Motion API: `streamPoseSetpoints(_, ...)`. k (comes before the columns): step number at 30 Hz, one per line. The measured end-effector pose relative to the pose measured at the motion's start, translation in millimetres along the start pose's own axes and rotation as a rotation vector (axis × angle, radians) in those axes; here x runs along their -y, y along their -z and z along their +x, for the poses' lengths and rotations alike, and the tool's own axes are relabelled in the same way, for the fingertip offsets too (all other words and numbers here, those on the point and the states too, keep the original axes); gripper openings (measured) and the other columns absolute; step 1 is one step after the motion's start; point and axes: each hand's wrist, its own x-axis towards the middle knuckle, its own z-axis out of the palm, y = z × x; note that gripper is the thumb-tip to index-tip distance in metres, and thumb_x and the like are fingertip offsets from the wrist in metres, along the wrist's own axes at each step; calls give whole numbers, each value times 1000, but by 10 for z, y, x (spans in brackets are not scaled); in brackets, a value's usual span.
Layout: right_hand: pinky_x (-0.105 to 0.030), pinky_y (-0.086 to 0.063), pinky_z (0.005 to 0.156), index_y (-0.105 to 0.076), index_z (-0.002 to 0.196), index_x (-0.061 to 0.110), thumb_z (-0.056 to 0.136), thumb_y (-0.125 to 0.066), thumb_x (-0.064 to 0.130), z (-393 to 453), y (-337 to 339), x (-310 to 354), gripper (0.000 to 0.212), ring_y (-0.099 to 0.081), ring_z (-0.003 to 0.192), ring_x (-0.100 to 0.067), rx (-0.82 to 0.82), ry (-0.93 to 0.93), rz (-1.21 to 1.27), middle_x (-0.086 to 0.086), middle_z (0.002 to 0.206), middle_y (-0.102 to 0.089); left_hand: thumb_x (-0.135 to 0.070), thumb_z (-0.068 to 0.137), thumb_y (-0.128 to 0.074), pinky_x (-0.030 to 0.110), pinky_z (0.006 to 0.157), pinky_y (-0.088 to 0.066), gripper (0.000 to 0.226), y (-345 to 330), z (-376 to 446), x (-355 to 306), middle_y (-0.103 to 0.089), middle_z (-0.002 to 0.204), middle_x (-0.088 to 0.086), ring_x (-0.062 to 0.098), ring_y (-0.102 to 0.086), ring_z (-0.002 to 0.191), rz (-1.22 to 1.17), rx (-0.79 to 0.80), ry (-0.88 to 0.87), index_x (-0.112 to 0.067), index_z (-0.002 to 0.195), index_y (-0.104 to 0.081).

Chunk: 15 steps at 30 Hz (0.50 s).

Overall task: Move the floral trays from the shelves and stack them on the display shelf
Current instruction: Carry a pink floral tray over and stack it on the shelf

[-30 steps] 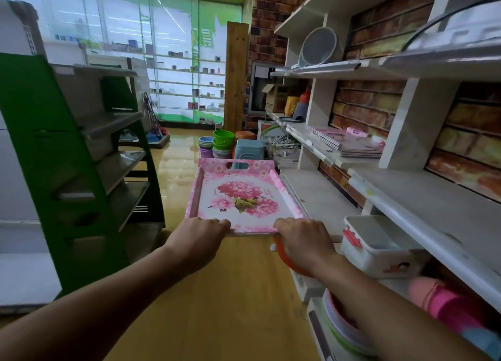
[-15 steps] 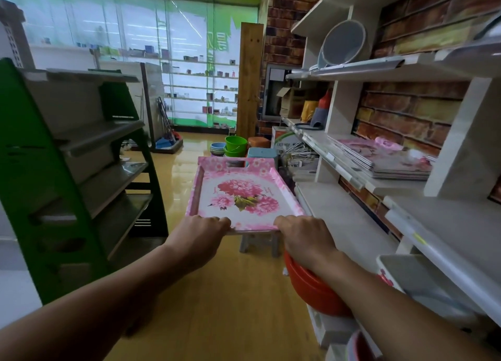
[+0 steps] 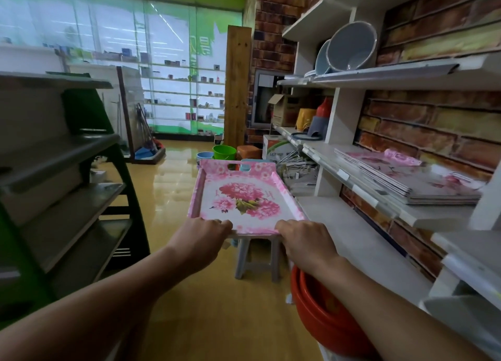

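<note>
Fingers of my left hand curl over the near left corner of the floral tray, and my right hand grips the near right corner the same way, so both hold it level out in front of me, above the aisle floor. Its pink flower print faces up, the cut-out handle at the far end. Under its near edge stands a grey stool. A stack of floral trays lies on the display shelf to my right, well apart from the one I hold. Further off, a white box reads "EASY MOP" (the only legible writing). A red basin sits below my right forearm.
</note>
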Motion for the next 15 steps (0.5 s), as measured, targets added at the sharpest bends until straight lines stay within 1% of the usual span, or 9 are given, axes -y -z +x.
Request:
streamPoseSetpoints(3, -28, -35, 56, -58, 97, 21, 88, -51, 13, 329, -131, 0, 14, -63, 75, -26, -7, -29, -9, -2, 86, -66, -24, 102, -39, 29, 64, -51, 22, -131, 313, 291, -66, 107, 0, 18, -66, 86, -4, -6, -39, -21, 121, -49)
streamPoseSetpoints(5, -28, -33, 51, -59, 89, 22, 82, -60, 12, 528, -244, -8, 12, -63, 66, -25, 3, -54, -42, -2, 77, -65, -25, 101, -40, 28, 63, -50, 22, -223, 510, 434, -66, 106, 0, 18, -66, 86, -1, -1, -54, -21, 122, -48)
streamPoseSetpoints(7, -27, -29, 45, -58, 78, 22, 71, -71, 12, 703, -351, -61, 18, -60, 54, -24, 19, -87, -83, -2, 65, -63, -24, 102, -39, 28, 62, -50, 22, -323, 695, 529, -65, 104, 1, 18, -66, 85, -5, 5, -70, -21, 123, -47)
streamPoseSetpoints(8, -26, -28, 44, -58, 77, 23, 69, -73, 14, 779, -403, -105, 20, -59, 52, -23, 15, -98, -106, -1, 63, -62, -23, 102, -38, 28, 62, -51, 22, -371, 789, 568, -65, 103, 1, 18, -66, 84, -9, 5, -78, -21, 123, -46)
streamPoseSetpoints(9, -26, -29, 45, -58, 78, 23, 72, -72, 16, 851, -456, -151, 17, -60, 54, -23, 13, -100, -109, -1, 66, -63, -23, 102, -37, 30, 62, -53, 22, -421, 890, 609, -65, 103, 1, 19, -66, 84, -12, 5, -85, -21, 122, -46)
streamPoseSetpoints(11, -27, -32, 51, -60, 88, 23, 84, -62, 19, 995, -548, -266, 7, -63, 66, -25, -7, -100, -84, -1, 78, -67, -22, 102, -37, 31, 64, -54, 22, -519, 1113, 669, -65, 104, 2, 20, -66, 85, -15, -1, -102, -21, 122, -47)
streamPoseSetpoints(13, -27, -33, 55, -61, 95, 23, 89, -56, 20, 1135, -651, -401, 9, -64, 74, -25, -30, -89, -80, -1, 86, -68, -22, 102, -37, 31, 63, -53, 23, -627, 1348, 700, -65, 106, 2, 20, -66, 86, -17, -11, -114, -21, 123, -47)
streamPoseSetpoints(15, -27, -33, 57, -61, 98, 23, 90, -57, 21, 1287, -751, -540, 10, -64, 77, -25, -38, -86, -72, -1, 90, -68, -22, 101, -38, 30, 62, -50, 23, -727, 1582, 723, -65, 107, 2, 21, -66, 86, -7, -16, -115, -21, 123, -47)
